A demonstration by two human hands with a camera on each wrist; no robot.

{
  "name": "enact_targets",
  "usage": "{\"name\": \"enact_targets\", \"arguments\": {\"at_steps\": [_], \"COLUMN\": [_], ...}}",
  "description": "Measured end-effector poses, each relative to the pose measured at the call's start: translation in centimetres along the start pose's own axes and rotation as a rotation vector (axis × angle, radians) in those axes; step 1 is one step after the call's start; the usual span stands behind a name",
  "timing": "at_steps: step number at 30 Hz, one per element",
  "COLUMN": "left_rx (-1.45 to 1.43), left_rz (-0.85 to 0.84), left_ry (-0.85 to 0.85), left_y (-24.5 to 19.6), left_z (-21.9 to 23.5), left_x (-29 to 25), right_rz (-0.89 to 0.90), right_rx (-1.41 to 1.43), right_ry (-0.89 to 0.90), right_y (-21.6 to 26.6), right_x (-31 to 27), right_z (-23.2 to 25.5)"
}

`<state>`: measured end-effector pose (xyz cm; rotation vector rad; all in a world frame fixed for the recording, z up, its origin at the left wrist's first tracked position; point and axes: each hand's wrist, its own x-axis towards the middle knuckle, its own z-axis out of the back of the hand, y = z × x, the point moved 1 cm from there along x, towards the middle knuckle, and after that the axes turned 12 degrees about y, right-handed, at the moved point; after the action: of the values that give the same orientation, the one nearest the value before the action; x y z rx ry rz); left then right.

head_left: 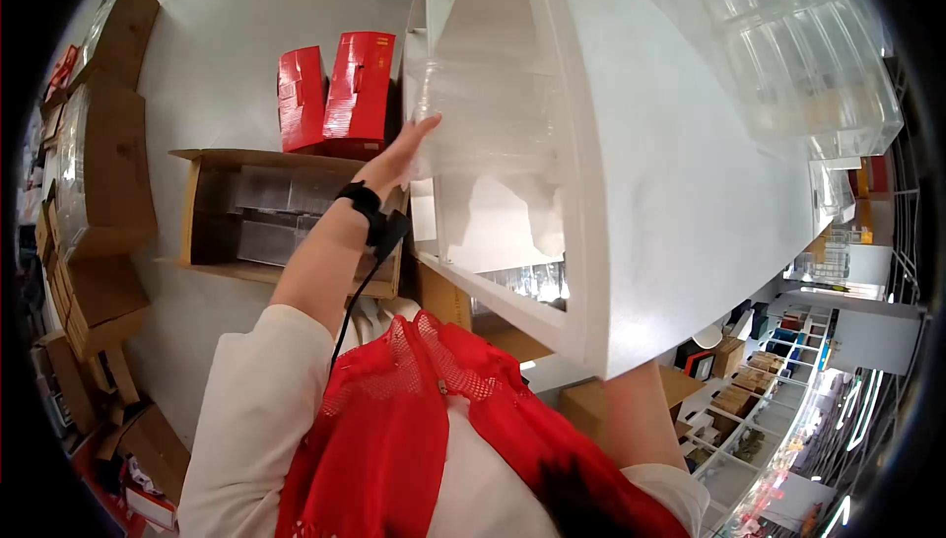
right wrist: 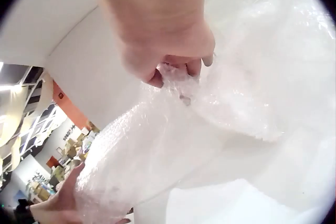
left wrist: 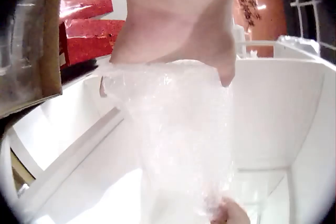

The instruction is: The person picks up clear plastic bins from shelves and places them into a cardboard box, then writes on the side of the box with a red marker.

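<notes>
A clear bubble-wrap bundle (head_left: 473,114) lies inside a white shelf unit (head_left: 670,183). My left hand (head_left: 406,152) reaches up to the bundle's left end and holds it, thumb on the near side, fingers behind the plastic. From the left wrist, the left hand (left wrist: 173,29) spans the top of the bubble wrap (left wrist: 178,129). In the head view the shelf side hides my right hand. Seen from the right wrist, my right hand (right wrist: 168,61) pinches a fold of the bubble wrap (right wrist: 236,92), with the left hand (right wrist: 58,205) at the far end.
Two red boxes (head_left: 335,95) stand on an open cardboard box (head_left: 266,213) left of the shelf. More cardboard boxes (head_left: 99,193) line the left wall. Clear plastic bins (head_left: 798,55) sit on top of the shelf unit. Store shelving (head_left: 769,390) lies below right.
</notes>
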<state>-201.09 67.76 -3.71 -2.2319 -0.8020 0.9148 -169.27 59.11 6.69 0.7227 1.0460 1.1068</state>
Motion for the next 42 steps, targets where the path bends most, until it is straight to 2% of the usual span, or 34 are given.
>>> {"name": "enact_targets", "arguments": {"at_steps": [2, 3, 4, 6, 10, 11, 14, 17, 20, 23, 27, 30, 32, 33, 35, 36, 39, 41, 42], "left_rx": [-0.198, -0.246, -0.365, -0.401, -0.479, -0.429, -0.565, -0.504, -0.409, -0.229, -0.168, -0.128, -0.07, 0.094, 0.423, 0.433, 0.537, 0.706, 0.756], "left_rz": [0.01, 0.008, 0.032, -0.005, -0.18, -0.164, -0.216, -0.243, -0.278, -0.259, -0.271, -0.25, -0.277, -0.306, -0.359, -0.379, -0.461, -0.542, -0.529], "left_ry": [0.213, 0.259, 0.105, 0.099, 0.096, -0.038, 0.032, -0.15, -0.077, -0.169, -0.105, -0.139, -0.186, -0.219, -0.278, -0.297, -0.381, -0.477, -0.504], "left_y": [-2.5, -3.1, -3.0, -1.5, -1.0, -1.2, 0.3, -0.1, -0.5, -1.9, -1.4, -1.7, -2.3, -2.7, -3.5, -3.9, -4.9, -5.8, -6.1], "left_z": [-1.4, -1.5, -1.7, 0.8, 1.0, 0.7, 3.9, 3.8, 4.4, 2.8, 3.6, 2.9, 2.2, 1.6, 0.4, 0.1, -0.6, -0.9, -0.7], "left_x": [-3.3, -4.4, -5.3, -6.4, -12.6, -14.3, -17.9, -21.2, -23.1, -25.3, -26.0, -26.7, -27.0, -27.2, -27.6, -27.6, -27.7, -27.2, -26.9], "right_rz": [0.0, 0.002, 0.005, 0.013, 0.038, 0.044, 0.042, 0.081, 0.146, 0.06, 0.048, 0.044, -0.079, -0.141, -0.226, -0.268, -0.048, 0.018, 0.05], "right_rx": [0.072, 0.104, 0.128, 0.175, 0.206, 0.206, 0.192, 0.154, 0.169, 0.087, 0.073, 0.257, 0.367, 0.423, 0.744, 0.906, 1.02, 0.932, 0.889], "right_ry": [0.066, 0.101, 0.136, 0.21, 0.365, 0.405, 0.534, 0.642, 0.729, 0.834, 0.858, 0.883, 0.833, 0.806, 0.809, 0.803, 0.775, 0.722, 0.695], "right_y": [1.0, 1.4, 2.1, 3.3, 5.7, 6.3, 7.9, 9.0, 9.2, 9.5, 8.2, 7.9, 6.9, 6.7, 6.8, 6.9, 6.0, 5.7, 5.7], "right_x": [-0.6, -0.7, -0.8, -1.0, -1.0, -1.0, -0.5, 0.1, -0.1, 0.0, -0.4, -0.7, -0.6, -0.7, -1.1, -1.4, -1.4, -2.6, -3.2], "right_z": [-0.7, -1.2, -1.7, -2.9, -5.8, -6.6, -8.9, -11.2, -13.2, -14.8, -16.7, -17.3, -17.5, -17.4, -16.3, -15.7, -14.9, -14.5, -14.3]}}
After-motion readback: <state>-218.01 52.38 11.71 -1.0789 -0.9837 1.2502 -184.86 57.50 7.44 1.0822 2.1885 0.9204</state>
